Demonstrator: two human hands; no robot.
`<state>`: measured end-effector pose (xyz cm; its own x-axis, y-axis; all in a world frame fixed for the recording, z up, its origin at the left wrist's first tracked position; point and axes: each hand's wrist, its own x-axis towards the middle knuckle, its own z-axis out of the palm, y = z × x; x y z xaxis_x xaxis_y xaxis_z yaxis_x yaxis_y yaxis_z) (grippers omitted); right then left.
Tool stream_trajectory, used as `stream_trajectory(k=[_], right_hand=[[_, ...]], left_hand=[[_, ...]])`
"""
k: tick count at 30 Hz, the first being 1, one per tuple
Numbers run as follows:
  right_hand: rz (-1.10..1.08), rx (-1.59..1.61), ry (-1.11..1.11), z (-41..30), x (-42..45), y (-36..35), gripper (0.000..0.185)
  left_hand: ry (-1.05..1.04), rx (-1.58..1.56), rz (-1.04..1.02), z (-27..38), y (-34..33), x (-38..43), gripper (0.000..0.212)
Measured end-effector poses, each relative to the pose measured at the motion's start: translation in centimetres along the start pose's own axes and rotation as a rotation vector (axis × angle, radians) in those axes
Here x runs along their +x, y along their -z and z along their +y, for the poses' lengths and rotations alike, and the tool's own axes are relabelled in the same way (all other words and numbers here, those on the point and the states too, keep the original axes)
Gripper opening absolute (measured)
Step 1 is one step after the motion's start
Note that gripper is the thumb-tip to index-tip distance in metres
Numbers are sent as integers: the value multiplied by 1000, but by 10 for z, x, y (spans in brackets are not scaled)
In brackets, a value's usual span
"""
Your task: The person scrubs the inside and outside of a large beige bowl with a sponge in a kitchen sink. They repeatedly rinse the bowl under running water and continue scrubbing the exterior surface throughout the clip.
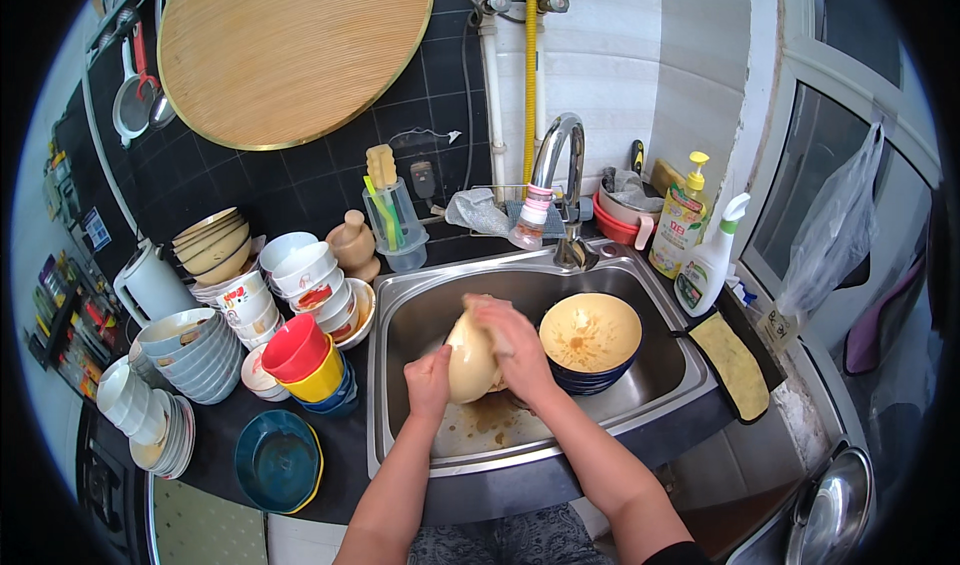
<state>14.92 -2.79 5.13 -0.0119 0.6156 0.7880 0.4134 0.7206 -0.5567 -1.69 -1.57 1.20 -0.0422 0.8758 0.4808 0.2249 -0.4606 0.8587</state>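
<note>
Over the left half of the stainless steel sink (480,456), a cream-coloured bowl (466,366) is tipped on its side. My left hand (429,385) grips its near left edge, thumb on the surface. Across the bowl's right and upper part lies my right hand (517,347), blurred, its fingers bent over it. Something pale under those fingers could be a cloth, but the blur hides it. Brown stains and liquid mark the sink floor below the bowl. To the right of my right hand, a stack of bowls (591,332), dark outside and cream inside, bears brown residue.
Stacks of white bowls (191,355) and coloured bowls (300,347) crowd the left counter. A dark teal bowl (276,460) sits near its front edge. The faucet (574,190) arches over the sink. A pump bottle (679,223) and a spray bottle (705,272) stand at right.
</note>
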Motion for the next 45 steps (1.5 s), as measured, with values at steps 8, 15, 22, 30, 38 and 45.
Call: stream_trajectory(k=[8,15,22,30,38,45], right_hand=[[13,-5,13,10,-3,12,31],[203,326,-644,36,-17,8,25],[192,475,-750,59,-25,7,26],[-83,-82,-208,17,-14,7,43],[-434,-227,77,-6,-16,-5,47],[-684,-187,172,-23,-25,-12,49]], left_hand=[[-138,2,-24,14,-11,-2,40],[-65,-63,24,-6,-7,-5,41],[204,-247,93,-1,-6,5,45],[341,-346,37,-10,-12,6,42],[445,-720,240,-33,-6,16,35],[525,-765,314,-23,-4,18,33]])
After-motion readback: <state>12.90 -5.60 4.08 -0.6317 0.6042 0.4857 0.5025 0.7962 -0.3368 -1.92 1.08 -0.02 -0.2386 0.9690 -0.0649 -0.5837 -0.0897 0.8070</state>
